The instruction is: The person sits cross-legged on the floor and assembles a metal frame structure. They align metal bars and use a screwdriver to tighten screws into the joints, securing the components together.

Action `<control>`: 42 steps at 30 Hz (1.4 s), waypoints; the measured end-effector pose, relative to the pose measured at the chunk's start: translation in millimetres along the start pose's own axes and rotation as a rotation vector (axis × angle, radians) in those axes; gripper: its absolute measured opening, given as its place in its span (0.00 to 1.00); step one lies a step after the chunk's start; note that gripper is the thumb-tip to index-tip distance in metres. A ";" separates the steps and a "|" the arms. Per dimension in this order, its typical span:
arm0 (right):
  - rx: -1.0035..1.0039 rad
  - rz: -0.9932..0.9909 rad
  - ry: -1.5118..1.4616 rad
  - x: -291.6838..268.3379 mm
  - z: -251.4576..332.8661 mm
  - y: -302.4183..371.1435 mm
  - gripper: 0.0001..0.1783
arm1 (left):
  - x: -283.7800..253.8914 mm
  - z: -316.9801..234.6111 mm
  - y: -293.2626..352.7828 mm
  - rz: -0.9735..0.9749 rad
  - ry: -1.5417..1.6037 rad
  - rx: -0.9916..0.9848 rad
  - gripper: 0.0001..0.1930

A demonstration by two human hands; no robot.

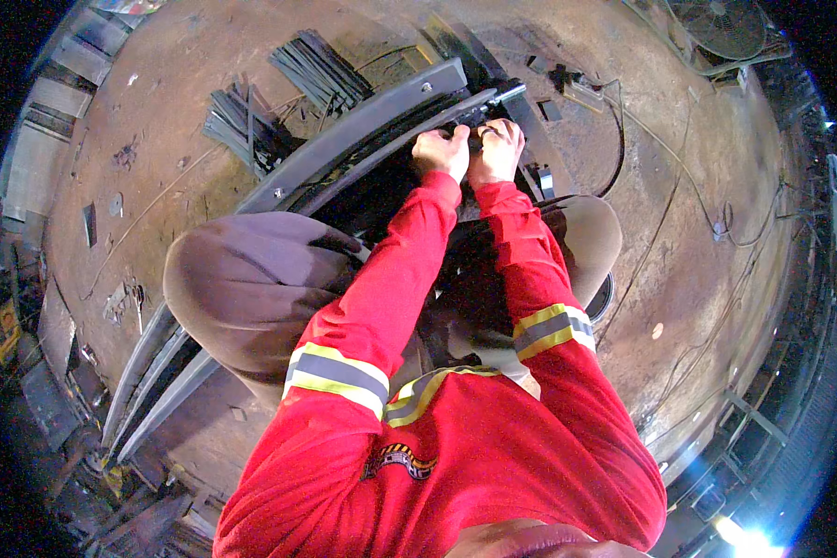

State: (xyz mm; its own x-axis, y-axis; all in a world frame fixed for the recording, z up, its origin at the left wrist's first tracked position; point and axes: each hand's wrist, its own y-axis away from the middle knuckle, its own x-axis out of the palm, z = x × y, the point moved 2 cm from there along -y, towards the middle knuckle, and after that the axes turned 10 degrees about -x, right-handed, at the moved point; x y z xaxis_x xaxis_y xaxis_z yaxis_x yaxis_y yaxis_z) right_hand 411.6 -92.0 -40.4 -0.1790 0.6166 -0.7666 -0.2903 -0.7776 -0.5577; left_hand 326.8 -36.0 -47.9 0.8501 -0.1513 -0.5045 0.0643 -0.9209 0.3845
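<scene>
My left hand (442, 152) and my right hand (497, 151) are close together at the far end of a long grey steel beam (372, 113). Both have their fingers curled in over a small dark part, which they mostly hide; I cannot make out what it is. Just beyond the fingers lies a round metal bar (381, 153), running alongside the beam and ending in a shiny tip (509, 90). The beam slants from near my left knee up to the area in front of my hands. Red sleeves with reflective bands cover both arms.
Two bundles of thin flat bars (324, 74) lie beyond the beam on the rusty brown floor (177, 84). A dark cable (620, 139) curves at the right. Further steel lengths (163, 391) extend behind my left knee. A round fan (721, 26) stands at the far right.
</scene>
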 end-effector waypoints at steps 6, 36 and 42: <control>0.017 0.019 -0.023 2.0 -0.4 1.5 0.08 | 5.1 4.1 -7.8 0.119 -0.155 0.059 0.21; 0.129 0.242 -0.247 20.1 -35.1 8.6 0.15 | -1.2 -13.5 15.9 -0.102 -0.068 -0.022 0.22; 0.178 0.196 -0.229 22.6 -29.5 12.3 0.15 | 4.7 -7.7 7.5 -0.004 -0.312 0.129 0.22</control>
State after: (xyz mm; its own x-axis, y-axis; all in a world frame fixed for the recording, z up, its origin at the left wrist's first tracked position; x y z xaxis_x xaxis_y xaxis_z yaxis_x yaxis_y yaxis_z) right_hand 431.7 -91.3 -74.0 -0.4478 0.4849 -0.7512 -0.3855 -0.8628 -0.3271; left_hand 335.2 -40.8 -41.5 0.6480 -0.2315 -0.7256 -0.0163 -0.9567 0.2907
